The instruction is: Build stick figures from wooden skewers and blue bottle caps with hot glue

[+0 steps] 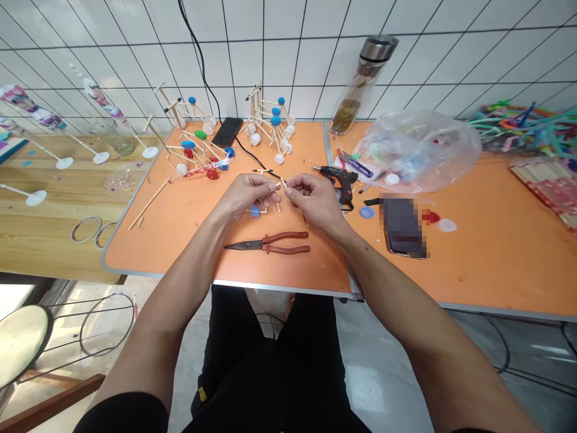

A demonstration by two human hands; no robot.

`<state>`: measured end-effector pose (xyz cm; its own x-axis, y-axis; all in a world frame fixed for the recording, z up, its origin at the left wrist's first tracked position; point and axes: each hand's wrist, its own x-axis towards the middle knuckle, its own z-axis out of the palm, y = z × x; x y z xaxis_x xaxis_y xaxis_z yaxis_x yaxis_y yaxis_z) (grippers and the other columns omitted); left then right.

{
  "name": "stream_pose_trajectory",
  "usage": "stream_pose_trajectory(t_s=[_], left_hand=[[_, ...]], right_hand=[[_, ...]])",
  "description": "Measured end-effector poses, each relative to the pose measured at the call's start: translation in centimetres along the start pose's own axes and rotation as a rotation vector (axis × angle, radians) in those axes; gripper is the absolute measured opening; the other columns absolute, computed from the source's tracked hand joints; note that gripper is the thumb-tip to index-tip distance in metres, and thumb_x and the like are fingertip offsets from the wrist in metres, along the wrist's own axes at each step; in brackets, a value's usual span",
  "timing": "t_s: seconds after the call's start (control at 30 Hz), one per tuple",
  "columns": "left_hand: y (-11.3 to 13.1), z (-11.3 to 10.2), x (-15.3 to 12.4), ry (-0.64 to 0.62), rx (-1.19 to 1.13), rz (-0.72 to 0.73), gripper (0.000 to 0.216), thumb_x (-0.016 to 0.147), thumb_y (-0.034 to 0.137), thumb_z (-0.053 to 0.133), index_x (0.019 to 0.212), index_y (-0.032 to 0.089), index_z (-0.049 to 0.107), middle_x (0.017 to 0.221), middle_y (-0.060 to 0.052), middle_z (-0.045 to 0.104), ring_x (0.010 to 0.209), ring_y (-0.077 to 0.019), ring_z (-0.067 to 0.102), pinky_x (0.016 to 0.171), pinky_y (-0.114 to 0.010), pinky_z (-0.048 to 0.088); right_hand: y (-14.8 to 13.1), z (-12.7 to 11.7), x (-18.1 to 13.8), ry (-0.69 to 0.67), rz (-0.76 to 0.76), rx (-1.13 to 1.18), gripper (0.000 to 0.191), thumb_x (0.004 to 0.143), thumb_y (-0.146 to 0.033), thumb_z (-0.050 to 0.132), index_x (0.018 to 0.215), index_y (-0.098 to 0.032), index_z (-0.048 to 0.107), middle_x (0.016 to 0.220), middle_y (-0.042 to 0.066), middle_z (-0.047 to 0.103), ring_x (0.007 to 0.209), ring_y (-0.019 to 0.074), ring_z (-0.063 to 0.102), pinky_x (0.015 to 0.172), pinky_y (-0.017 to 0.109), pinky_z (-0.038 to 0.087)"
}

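My left hand (250,195) and my right hand (313,197) meet above the orange table (180,246), fingertips nearly touching. A short pale wooden stick (283,182) is pinched between my right thumb and finger. Another short stick piece (277,185) shows at my left fingertips, which are closed on it. Whether the two pieces touch, I cannot tell. Below my left fingers lies a blue bottle cap (255,211) with a bit of stick beside it. Long-nose pliers (286,237) with reddish-brown handles lie nearer the table's front edge. A black and orange glue gun (339,178) rests right of my right hand.
Stick frames with caps (270,123) stand at the back, beside a phone (228,132). Loose sticks (150,203) lie left. Rightward are a tea bottle (356,90), a utility knife (358,165), a plastic bag (419,150), a pixelated phone (402,225) and loose caps (446,225).
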<state>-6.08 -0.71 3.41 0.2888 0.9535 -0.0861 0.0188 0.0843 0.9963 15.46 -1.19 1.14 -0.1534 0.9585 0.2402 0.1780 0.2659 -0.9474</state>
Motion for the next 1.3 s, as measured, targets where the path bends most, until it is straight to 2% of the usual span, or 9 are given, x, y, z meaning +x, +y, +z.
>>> stream_pose_trajectory(t_s=[0.23,0.77,0.97,1.3], left_hand=[[0.11,0.19,-0.05,-0.006,0.014,-0.008,0.048,0.069,0.053,0.105,0.088,0.013,0.086,0.084,-0.010,0.086,0.055,-0.0085,0.062,0.050,-0.020,0.049],[-0.22,0.13,0.14,0.011,0.026,0.014,0.044,0.073,0.052,0.104,0.087,0.013,0.087,0.085,-0.010,0.086,0.057,-0.0090,0.064,0.053,-0.020,0.049],[-0.17,0.21,0.15,0.009,0.009,0.014,0.048,0.068,0.054,0.106,0.086,0.013,0.087,0.082,-0.009,0.085,0.057,-0.0089,0.063,0.052,-0.019,0.049],[0.18,0.36,-0.11,0.028,0.054,-0.025,0.046,0.075,0.055,0.102,0.088,0.014,0.086,0.089,-0.010,0.087,0.057,-0.0080,0.062,0.053,-0.019,0.048]], right_hand=[[-0.30,-0.01,0.01,-0.009,0.003,0.004,0.019,0.082,-0.039,0.080,0.087,-0.021,0.075,0.077,0.001,0.073,0.065,0.0150,0.059,0.065,0.032,0.047],[0.00,0.04,0.04,-0.002,0.002,0.006,0.020,0.082,-0.039,0.081,0.087,-0.021,0.075,0.077,0.001,0.074,0.067,0.0152,0.059,0.066,0.032,0.048],[-0.07,0.00,0.06,-0.007,0.013,0.001,0.021,0.082,-0.040,0.083,0.087,-0.022,0.075,0.077,0.001,0.073,0.067,0.0154,0.059,0.067,0.032,0.048],[-0.14,0.00,0.01,-0.007,0.016,0.001,0.023,0.083,-0.042,0.085,0.087,-0.022,0.074,0.075,0.000,0.071,0.066,0.0156,0.058,0.065,0.032,0.046]])
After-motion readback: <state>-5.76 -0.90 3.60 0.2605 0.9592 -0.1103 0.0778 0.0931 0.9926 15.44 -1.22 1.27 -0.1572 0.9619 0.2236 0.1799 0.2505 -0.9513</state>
